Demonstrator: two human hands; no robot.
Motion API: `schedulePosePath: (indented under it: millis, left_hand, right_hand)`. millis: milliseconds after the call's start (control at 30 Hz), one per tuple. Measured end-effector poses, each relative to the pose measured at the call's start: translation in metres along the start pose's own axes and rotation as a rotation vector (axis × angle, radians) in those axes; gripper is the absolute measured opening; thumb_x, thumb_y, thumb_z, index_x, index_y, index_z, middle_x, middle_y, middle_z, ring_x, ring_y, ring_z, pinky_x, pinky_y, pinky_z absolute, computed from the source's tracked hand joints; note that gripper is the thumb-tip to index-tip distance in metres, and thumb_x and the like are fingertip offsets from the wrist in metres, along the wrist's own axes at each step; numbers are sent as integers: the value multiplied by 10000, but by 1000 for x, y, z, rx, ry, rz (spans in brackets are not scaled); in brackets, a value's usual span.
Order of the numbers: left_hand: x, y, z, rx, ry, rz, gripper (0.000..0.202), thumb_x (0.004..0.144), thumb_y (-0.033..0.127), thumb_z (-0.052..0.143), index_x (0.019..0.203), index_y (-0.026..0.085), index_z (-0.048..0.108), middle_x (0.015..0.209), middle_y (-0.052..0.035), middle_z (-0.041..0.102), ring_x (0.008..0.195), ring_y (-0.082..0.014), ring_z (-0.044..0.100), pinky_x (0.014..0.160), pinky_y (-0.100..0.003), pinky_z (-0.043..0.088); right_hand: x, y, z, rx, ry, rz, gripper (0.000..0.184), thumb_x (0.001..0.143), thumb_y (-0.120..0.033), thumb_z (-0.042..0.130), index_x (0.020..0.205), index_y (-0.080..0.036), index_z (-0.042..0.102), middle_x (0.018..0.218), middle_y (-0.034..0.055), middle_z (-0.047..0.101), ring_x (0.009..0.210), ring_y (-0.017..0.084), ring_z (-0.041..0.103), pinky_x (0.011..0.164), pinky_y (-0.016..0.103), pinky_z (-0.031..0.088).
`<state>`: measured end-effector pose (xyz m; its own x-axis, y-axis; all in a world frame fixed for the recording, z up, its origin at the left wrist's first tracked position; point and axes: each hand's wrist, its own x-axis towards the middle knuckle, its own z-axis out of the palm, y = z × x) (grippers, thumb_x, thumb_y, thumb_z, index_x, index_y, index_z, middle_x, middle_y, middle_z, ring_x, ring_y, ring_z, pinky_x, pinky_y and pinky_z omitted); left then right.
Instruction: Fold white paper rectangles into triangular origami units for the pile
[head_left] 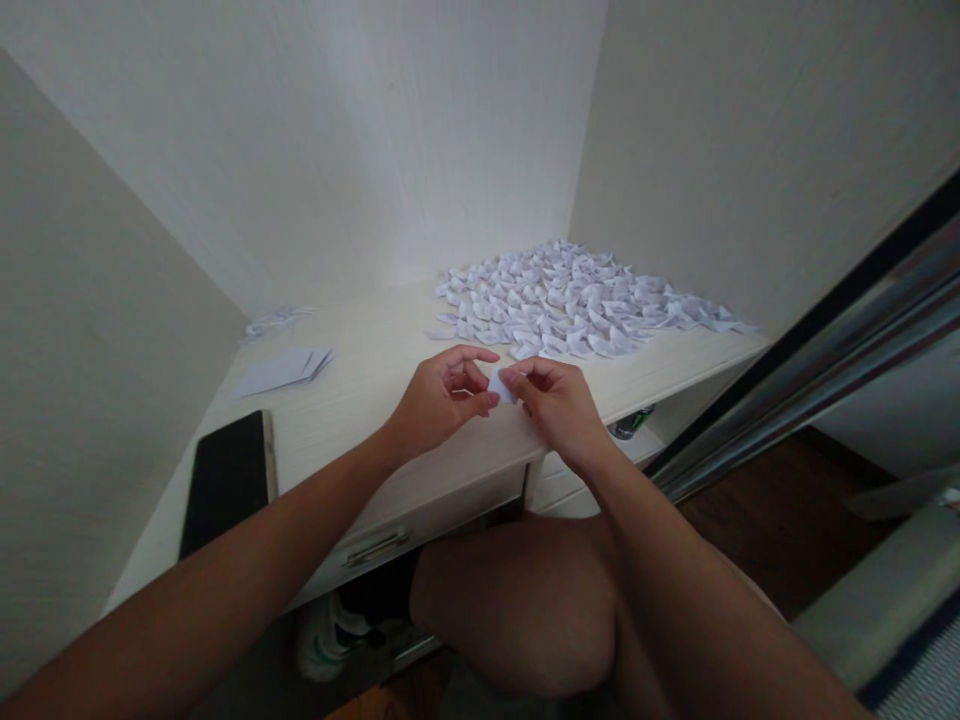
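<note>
My left hand [442,400] and my right hand [555,405] meet above the front edge of a pale wooden desk [375,370]. Both pinch one small white piece of paper [501,386] between thumbs and fingertips. Just beyond the hands lies a large heap of several small folded white paper pieces [577,300], spread over the right back part of the desk. My forearms reach in from the lower left and lower right.
A black phone [227,478] lies at the desk's left front. Flat white paper sheets [281,370] and a few folded bits [274,320] sit at the left. Walls close in on three sides. A drawer handle [375,545], my knee [525,610] and a shoe [322,645] are below.
</note>
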<state>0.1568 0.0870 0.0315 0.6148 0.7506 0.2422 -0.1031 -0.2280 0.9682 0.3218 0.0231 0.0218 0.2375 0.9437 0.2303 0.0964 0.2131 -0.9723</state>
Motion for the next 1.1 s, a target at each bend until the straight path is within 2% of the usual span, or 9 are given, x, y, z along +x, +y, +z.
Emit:
schedulePosePath:
  millis: [100, 200, 300, 400, 500, 667, 833, 967, 1100]
  left_hand:
    - [-2, 0, 2, -13, -62, 5, 552, 737, 154, 831, 1231, 200, 590, 744, 54, 585, 674, -123, 652, 605, -256, 624]
    - [-2, 2, 2, -87, -153, -47, 587, 763, 202, 833, 1272, 236, 542, 790, 43, 586, 730, -153, 671, 597, -297, 654]
    - [-2, 5, 0, -142, -240, -90, 548, 747, 210, 855, 1200, 232, 547, 910, -2, 654, 765, -164, 689, 612, -332, 672]
    - [-1, 5, -3, -166, -279, -131, 452, 729, 229, 874, 1074, 201, 584, 975, -45, 704, 809, -192, 723, 626, -352, 678]
    - [0, 4, -6, -156, -232, -139, 386, 730, 255, 878, 1016, 179, 629, 916, -56, 733, 835, -215, 750, 633, -336, 675]
    - [0, 2, -10, -155, -126, -90, 328, 714, 261, 890, 949, 162, 684, 870, -54, 752, 793, -194, 751, 650, -312, 675]
    - [-1, 6, -10, -176, -105, -68, 378, 663, 230, 922, 969, 157, 713, 897, -55, 753, 819, -197, 742, 677, -332, 683]
    - [-1, 6, -7, -192, -80, -38, 320, 698, 227, 902, 955, 158, 726, 893, -50, 752, 809, -190, 742, 676, -334, 688]
    - [0, 5, -5, -179, -38, -32, 317, 687, 244, 910, 937, 161, 734, 852, -45, 749, 794, -192, 748, 685, -337, 692]
  right_hand:
    - [0, 0, 1, 34, -23, 33, 391, 738, -573, 791, 750, -205, 657, 640, -28, 594, 562, 113, 511, 513, 259, 387]
    - [-1, -1, 1, 122, -19, 73, 436, 682, -544, 847, 830, -230, 582, 660, -58, 587, 566, 113, 538, 513, 249, 425]
    - [0, -3, -1, 192, -3, 79, 513, 641, -493, 890, 831, -248, 482, 625, -92, 578, 544, 104, 532, 519, 237, 435]
    - [1, -4, -5, 181, -20, 62, 509, 617, -498, 905, 751, -228, 495, 623, -71, 595, 558, 100, 539, 539, 240, 446]
    - [1, -7, -11, 147, -64, 44, 428, 640, -512, 887, 740, -200, 612, 711, -15, 671, 607, 109, 568, 557, 251, 456]
    - [-4, -13, -21, 126, -157, 44, 288, 734, -385, 832, 957, -212, 776, 836, 14, 741, 619, 102, 555, 567, 257, 446]
    - [-8, -15, -27, 292, -227, 124, 382, 665, -252, 869, 1038, -254, 789, 837, -4, 761, 762, 135, 668, 718, 284, 532]
    - [-8, -14, -26, 303, -231, 132, 378, 666, -243, 874, 1033, -261, 787, 786, -26, 744, 734, 120, 666, 735, 283, 544]
    - [-6, -13, -25, 262, -199, 66, 302, 660, -284, 889, 944, -252, 791, 864, -9, 760, 794, 138, 681, 778, 314, 568]
